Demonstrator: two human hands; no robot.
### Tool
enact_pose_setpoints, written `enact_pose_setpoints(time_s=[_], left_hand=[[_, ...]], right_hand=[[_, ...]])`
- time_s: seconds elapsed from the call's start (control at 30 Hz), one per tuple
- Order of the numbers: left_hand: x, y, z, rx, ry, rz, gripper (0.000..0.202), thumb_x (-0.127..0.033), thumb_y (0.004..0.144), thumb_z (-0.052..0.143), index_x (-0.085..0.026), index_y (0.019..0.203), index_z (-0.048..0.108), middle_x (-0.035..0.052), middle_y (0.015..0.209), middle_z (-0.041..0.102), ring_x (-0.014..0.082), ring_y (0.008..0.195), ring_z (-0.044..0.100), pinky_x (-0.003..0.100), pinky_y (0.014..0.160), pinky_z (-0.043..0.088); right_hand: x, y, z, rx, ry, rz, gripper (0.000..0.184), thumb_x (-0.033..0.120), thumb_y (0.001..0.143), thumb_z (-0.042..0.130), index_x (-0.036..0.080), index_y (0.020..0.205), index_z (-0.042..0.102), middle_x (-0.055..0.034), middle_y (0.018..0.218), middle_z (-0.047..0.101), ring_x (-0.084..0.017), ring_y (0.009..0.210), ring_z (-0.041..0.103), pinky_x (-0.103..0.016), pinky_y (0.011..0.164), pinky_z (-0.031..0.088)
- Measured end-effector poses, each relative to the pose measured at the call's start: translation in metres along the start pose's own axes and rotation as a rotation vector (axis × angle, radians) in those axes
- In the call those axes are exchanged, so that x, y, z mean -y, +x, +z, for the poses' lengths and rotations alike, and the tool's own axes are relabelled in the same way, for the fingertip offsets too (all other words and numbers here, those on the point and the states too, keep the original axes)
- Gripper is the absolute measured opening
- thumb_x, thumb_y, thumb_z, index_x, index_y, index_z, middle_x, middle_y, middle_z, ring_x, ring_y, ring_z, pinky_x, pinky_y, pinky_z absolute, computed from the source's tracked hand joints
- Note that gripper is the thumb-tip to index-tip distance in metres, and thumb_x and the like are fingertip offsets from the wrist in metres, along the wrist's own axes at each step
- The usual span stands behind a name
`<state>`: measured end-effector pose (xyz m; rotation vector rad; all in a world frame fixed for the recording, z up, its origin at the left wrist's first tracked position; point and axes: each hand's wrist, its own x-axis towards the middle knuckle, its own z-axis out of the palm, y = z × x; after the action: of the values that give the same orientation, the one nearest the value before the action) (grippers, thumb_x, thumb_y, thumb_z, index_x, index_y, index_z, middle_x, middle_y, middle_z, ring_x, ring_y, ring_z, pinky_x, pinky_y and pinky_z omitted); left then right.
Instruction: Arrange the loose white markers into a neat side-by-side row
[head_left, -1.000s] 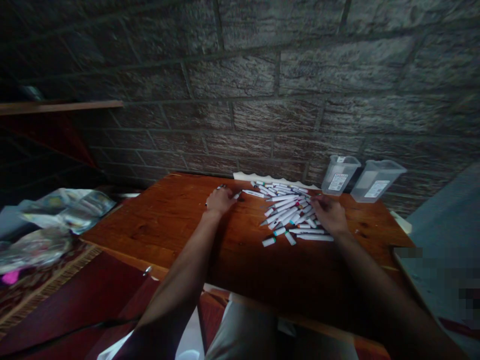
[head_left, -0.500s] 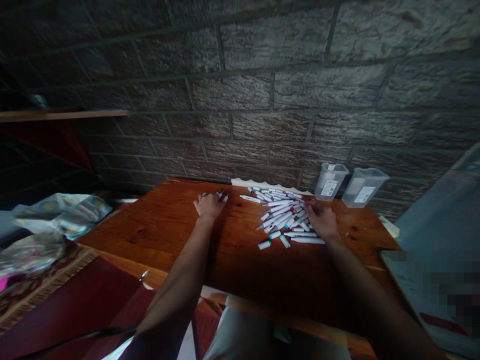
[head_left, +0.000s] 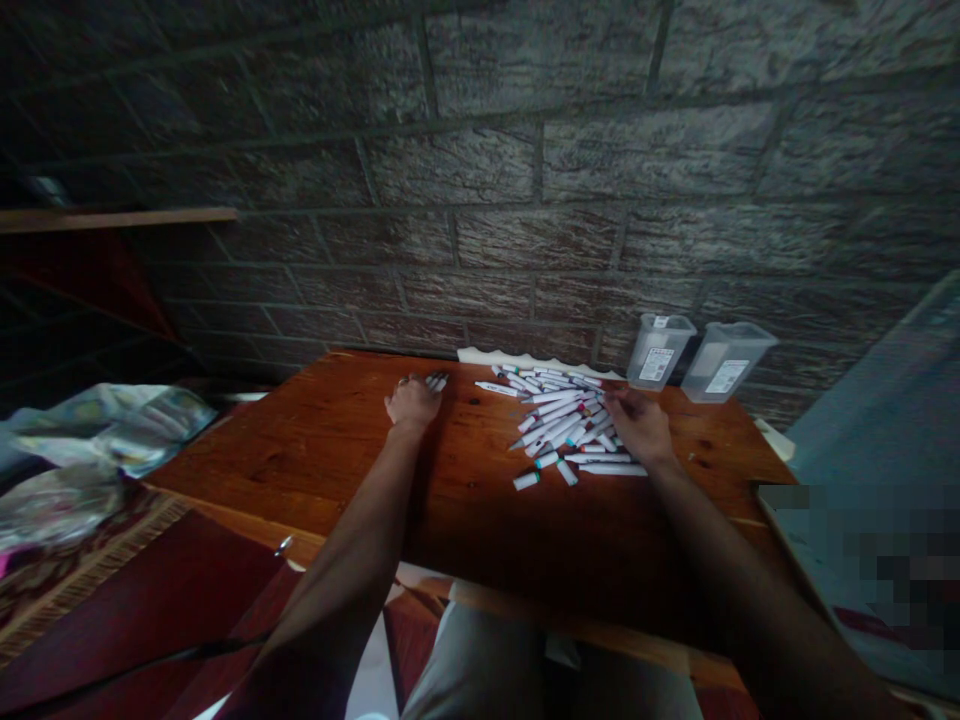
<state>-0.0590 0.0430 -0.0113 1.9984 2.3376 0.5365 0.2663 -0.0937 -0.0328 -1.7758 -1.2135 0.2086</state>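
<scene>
A heap of white markers (head_left: 555, 415) with coloured ends lies on the wooden table (head_left: 315, 430). Left of the heap, my left hand (head_left: 414, 402) rests low over the tabletop, closed around a few white markers (head_left: 436, 381) whose ends poke out past the fingers. My right hand (head_left: 637, 422) is at the heap's right edge, fingers bent and pinched together. What lies between those fingertips is too dark and small to make out. Several short marker caps (head_left: 526, 480) lie at the near side of the heap.
Two clear plastic containers (head_left: 658, 352) with labels stand at the back right, near the brick wall (head_left: 480, 180). A white wavy-edged strip (head_left: 517, 358) lies behind the markers. Plastic bags (head_left: 112, 425) are left of the table, below a wooden shelf (head_left: 112, 218).
The view has shifted slightly, so the whole scene sits a little higher and further left. Both hands keep nearly the same places relative to the table and the heap.
</scene>
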Motion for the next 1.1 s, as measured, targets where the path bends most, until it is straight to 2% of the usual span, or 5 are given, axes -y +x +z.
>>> enact_pose_setpoints(time_s=[0.43, 0.87, 0.93, 1.0, 1.1], left_hand=[[0.007, 0.007, 0.008, 0.070, -0.031, 0.036, 0.044, -0.044, 0.087, 0.052, -0.021, 0.121, 0.067, 0.0176, 0.115, 0.068, 0.0342, 0.106, 0.064, 0.042, 0.085, 0.051], [0.004, 0.004, 0.004, 0.043, -0.025, -0.022, 0.038, -0.032, 0.087, 0.053, -0.015, 0.118, 0.065, 0.0213, 0.123, 0.062, 0.0372, 0.118, 0.055, 0.052, 0.095, 0.044], [-0.002, 0.003, 0.010, -0.058, -0.051, 0.079, 0.043, -0.035, 0.087, 0.053, -0.014, 0.124, 0.061, 0.0215, 0.130, 0.058, 0.0381, 0.122, 0.051, 0.053, 0.097, 0.043], [-0.011, 0.001, 0.020, -0.112, -0.110, 0.304, 0.048, -0.034, 0.089, 0.051, -0.014, 0.132, 0.055, 0.0193, 0.138, 0.053, 0.0347, 0.127, 0.047, 0.050, 0.104, 0.040], [-0.028, -0.002, 0.036, 0.028, -0.191, 0.704, 0.049, -0.027, 0.091, 0.047, -0.012, 0.138, 0.050, 0.0144, 0.144, 0.048, 0.0257, 0.134, 0.042, 0.040, 0.115, 0.031]], right_hand=[[0.002, -0.001, -0.002, 0.019, -0.011, -0.003, 0.042, 0.049, 0.082, 0.050, 0.015, 0.090, 0.074, -0.0071, 0.076, 0.072, -0.019, 0.070, 0.064, -0.028, 0.067, 0.046], [-0.003, 0.000, 0.001, 0.064, -0.042, 0.019, 0.044, 0.054, 0.083, 0.048, 0.016, 0.087, 0.072, -0.0052, 0.070, 0.068, -0.018, 0.066, 0.062, -0.027, 0.062, 0.042], [-0.003, 0.000, 0.002, 0.071, -0.044, 0.028, 0.045, 0.054, 0.083, 0.048, 0.017, 0.088, 0.072, -0.0043, 0.067, 0.066, -0.017, 0.063, 0.061, -0.026, 0.061, 0.041], [-0.003, -0.001, 0.002, 0.065, -0.056, 0.016, 0.045, 0.055, 0.083, 0.048, 0.017, 0.086, 0.071, -0.0036, 0.065, 0.065, -0.016, 0.061, 0.059, -0.026, 0.060, 0.041], [0.000, -0.002, 0.002, 0.064, -0.052, -0.011, 0.044, 0.055, 0.083, 0.048, 0.017, 0.083, 0.071, -0.0033, 0.064, 0.064, -0.016, 0.061, 0.059, -0.026, 0.061, 0.041]])
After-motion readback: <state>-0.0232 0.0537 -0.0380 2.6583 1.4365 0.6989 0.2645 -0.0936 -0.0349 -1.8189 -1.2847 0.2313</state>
